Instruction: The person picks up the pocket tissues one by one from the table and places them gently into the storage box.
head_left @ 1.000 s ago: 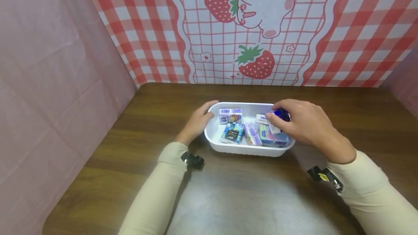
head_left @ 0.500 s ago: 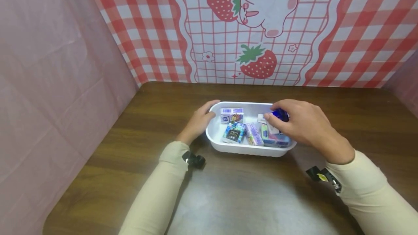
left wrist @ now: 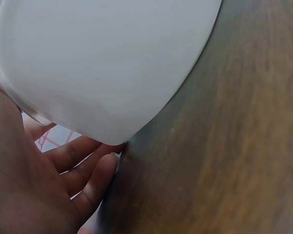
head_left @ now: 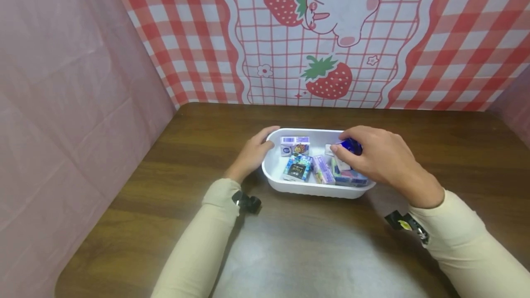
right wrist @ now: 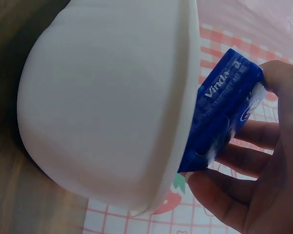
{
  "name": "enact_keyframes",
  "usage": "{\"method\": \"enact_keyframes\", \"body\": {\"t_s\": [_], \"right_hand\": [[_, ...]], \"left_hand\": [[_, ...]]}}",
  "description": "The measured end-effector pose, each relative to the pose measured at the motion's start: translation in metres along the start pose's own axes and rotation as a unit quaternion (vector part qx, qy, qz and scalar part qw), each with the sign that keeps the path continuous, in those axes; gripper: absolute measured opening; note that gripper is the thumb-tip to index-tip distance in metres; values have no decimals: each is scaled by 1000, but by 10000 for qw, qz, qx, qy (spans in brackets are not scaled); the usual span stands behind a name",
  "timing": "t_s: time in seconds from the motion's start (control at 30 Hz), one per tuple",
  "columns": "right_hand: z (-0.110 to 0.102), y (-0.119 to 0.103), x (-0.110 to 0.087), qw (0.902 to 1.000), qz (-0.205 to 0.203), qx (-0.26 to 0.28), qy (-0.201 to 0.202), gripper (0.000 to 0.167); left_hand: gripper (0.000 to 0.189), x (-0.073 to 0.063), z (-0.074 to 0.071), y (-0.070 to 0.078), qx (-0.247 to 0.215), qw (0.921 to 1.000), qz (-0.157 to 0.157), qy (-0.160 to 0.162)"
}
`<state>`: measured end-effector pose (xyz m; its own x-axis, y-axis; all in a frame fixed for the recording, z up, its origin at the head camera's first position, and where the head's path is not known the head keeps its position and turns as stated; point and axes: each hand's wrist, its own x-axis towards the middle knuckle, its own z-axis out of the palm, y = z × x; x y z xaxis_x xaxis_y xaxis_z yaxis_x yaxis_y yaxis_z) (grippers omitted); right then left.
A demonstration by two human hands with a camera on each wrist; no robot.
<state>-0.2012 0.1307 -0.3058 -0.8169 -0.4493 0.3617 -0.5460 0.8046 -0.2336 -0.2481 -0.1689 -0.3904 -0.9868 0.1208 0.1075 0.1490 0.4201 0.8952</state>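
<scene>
A white plastic tub [head_left: 314, 189] stands on the table with several small tissue packs inside. My left hand [head_left: 250, 154] grips its left end, thumb over the rim; in the left wrist view the fingers [left wrist: 83, 163] curve along the outer wall. With my right hand [head_left: 383, 156] I hold a blue Vinda tissue pack [right wrist: 222, 109], tilted at the tub's right rim between thumb and fingertips. Below it lie a pink-and-blue pack [head_left: 349, 178] and a white one [head_left: 328, 150], partly covered by the hand. A purple pack [head_left: 323, 169] leans beside a blue-green pack [head_left: 298, 168].
Another purple-and-white pack [head_left: 295, 146] sits at the tub's back left. The brown wooden table [head_left: 198, 132] runs back to a red-and-white checked cloth [head_left: 186, 36] with strawberry prints. A pink curtain [head_left: 83, 105] hangs on the left.
My right hand has shifted slightly left over the tub, carrying the blue tissue pack. The left hand keeps its hold on the tub's end, and the head view has drifted a little.
</scene>
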Motion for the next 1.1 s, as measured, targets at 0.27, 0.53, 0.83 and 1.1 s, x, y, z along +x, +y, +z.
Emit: {"method": "enact_keyframes", "body": {"t_s": [0.27,0.53,0.83,1.1], "right_hand": [[6,-4,4,9999,-68,58,-61,49],[11,-10,7,9998,-18,7,-203,56],[15,-12,5,9997,-32,46,-234,56],[19,-17,8,9997,-34,133,-181,54]], "left_hand": [[46,0,1,-1,-23,10000,53,29],[46,0,1,-1,94,9999,61,105],[47,1,3,0,121,9998,76,98],[46,0,2,-1,156,9998,100,119]]}}
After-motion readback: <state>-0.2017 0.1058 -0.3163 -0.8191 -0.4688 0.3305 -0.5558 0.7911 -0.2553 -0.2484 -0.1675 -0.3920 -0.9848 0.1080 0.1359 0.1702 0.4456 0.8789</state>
